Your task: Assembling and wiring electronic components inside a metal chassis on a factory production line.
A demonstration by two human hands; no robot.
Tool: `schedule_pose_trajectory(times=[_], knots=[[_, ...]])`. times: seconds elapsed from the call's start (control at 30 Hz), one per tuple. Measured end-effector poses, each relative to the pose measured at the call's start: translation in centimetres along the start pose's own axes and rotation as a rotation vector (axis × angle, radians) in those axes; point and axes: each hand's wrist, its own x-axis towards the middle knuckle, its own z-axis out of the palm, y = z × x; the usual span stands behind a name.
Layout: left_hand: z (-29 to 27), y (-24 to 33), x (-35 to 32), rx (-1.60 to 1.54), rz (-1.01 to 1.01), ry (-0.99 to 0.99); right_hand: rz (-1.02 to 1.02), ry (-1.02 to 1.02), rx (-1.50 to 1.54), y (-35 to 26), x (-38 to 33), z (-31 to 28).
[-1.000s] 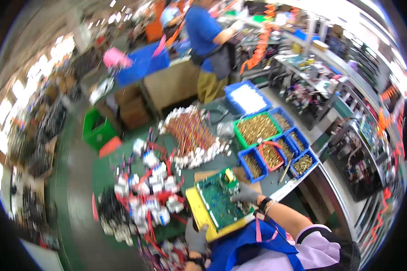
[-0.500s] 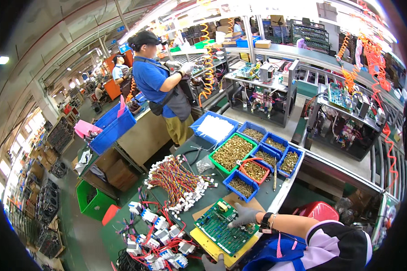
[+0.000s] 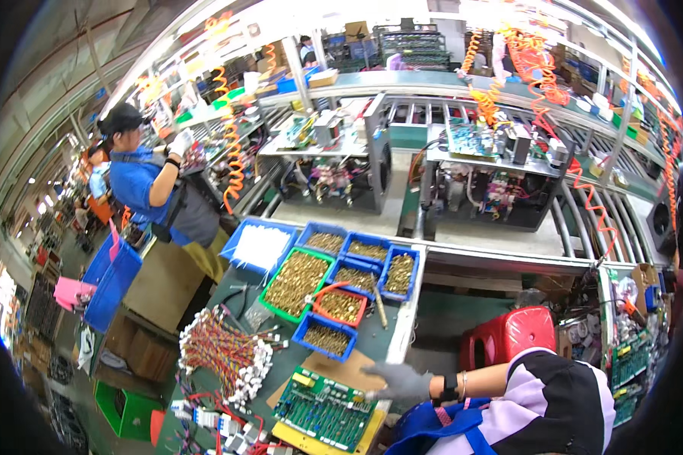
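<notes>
and straight to the right hand, gloved in grey, held out over the edge of the desk with fingers stretched and parted from the thumb, well open and clasping nothing. pointing left, and just below those fingers, finding the green board, lying flat, its upper right corner right by the thumb: cannot tell whether touching. cannot tell about the left hand either, out of view.

seeing a yellow panel under the board, peeking out on the near side, and a sheet of cardboard showing just past the fingers.

looking on beyond the fingers, a little left: meeting a blue bin of small brass-coloured pieces, then a red bin behind, then a wide green bin, loaded with much the same. going farther that way, reaching a blue tray piled with white pieces.

swinging well left of the fingers, past the board, catching a bundle of coloured wires with white plugs. crossing to the right and beyond the fingers, spotting a red stool below desk height.
</notes>
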Motion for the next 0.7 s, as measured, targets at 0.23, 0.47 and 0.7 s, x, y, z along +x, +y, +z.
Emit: schedule_pose_trajectory(times=[0.23, 0.47, 0.7], knots=[[9.5, 16.5, 0.7, -0.612, -0.508, -0.463, -0.228, -0.227, 0.382, -0.2, -3.3, -3.2], [16.4, 20.5, -2.6, -0.857, -0.625, -0.867, -0.065, 0.026, 0.466, 5.1, -9.5, -13.4], [18.8, 24.7, -5.2, -1.085, -0.741, -1.153, 0.087, 0.048, 0.668, 11.1, -12.6, -17.7]])
